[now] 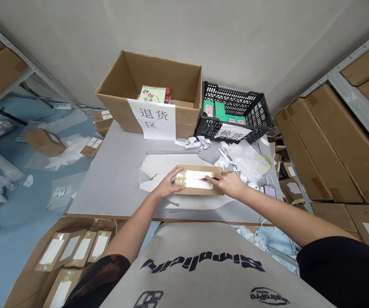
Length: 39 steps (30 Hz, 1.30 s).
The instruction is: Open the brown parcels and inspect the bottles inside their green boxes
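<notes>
A flat kraft cardboard mailer lies on the grey table top, with a white label and gold tape on its upper face. My left hand rests on its left end, fingers spread against the gold tape. My right hand sits over its right end, gripping a thin dark pen-like tool with a red part whose tip is on the white label. I cannot tell if it is a pen or a cutter. A sheet of white paper lies under the mailer.
An open cardboard box with a paper sign holds books. A black plastic crate holds green boxes. White packing scraps and a phone lie to the right. Below the table, a carton holds several mailers. Shelved cartons stand right.
</notes>
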### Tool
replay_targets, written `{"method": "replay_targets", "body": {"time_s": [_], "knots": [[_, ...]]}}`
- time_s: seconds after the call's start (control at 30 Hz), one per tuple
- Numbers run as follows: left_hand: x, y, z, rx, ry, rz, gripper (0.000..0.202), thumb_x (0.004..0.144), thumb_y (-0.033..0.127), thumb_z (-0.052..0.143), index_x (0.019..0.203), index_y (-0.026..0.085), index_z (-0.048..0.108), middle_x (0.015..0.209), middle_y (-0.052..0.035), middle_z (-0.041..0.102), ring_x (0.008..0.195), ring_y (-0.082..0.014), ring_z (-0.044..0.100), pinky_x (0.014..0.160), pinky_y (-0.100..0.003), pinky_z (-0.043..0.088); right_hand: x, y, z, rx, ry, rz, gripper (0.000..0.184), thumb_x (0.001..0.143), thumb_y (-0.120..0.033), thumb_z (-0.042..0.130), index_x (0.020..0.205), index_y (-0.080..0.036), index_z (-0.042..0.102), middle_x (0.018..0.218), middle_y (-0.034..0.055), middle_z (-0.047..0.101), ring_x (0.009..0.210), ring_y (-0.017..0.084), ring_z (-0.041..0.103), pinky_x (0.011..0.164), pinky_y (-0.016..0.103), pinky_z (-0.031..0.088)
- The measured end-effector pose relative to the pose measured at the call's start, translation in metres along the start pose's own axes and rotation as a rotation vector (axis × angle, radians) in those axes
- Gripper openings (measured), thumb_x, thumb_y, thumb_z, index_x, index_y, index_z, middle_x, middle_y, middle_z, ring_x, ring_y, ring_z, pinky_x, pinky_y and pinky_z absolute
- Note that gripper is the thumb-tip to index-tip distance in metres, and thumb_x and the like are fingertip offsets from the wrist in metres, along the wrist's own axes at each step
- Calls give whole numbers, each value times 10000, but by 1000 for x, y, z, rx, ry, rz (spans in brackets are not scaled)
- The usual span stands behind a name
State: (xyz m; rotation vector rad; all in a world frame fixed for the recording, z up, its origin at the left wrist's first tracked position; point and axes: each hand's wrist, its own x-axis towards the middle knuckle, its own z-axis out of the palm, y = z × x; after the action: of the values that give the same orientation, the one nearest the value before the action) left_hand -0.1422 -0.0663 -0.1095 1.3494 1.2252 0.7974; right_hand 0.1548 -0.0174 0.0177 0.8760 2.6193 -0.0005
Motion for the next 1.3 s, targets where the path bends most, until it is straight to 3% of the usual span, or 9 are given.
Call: {"method": "replay_targets", "body": {"time_s": [0.27,0.67,1.03,1.3], "knots": [[2,-4,0,-3,-5,10,889,691,524,794,1469,325,412,1620,-77,197,1458,-331,286,1117,-428,376,-28,23,5,-15,-49,49,526,947,-108,404,1438,-290,457,1038,113,694,811,201,624,621,288,334],[2,-2,0,15,-2,-11,887,691,533,793,1462,301,420,1611,-74,222,1454,-313,294,1127,-398,370,-46,50,12,-3,-57,47,582,917,-76,420,1440,-330,446,999,84,695,780,187,619,605,280,314],[4,-3,-3,37,-25,-54,923,683,554,791,1475,298,393,1582,-75,301,1402,-311,381,1120,-395,378,-62,59,11,-69,-69,39,612,899,-53,418,1458,-303,416,994,80,694,785,182,628,579,269,289],[4,4,-4,141,-34,-59,933,709,585,753,1495,288,346,1551,-93,358,1387,-284,407,1109,-404,394,-82,74,33,8,-24,83,633,896,-64,441,1467,-334,406,1013,82,695,786,178,641,586,251,317]]}}
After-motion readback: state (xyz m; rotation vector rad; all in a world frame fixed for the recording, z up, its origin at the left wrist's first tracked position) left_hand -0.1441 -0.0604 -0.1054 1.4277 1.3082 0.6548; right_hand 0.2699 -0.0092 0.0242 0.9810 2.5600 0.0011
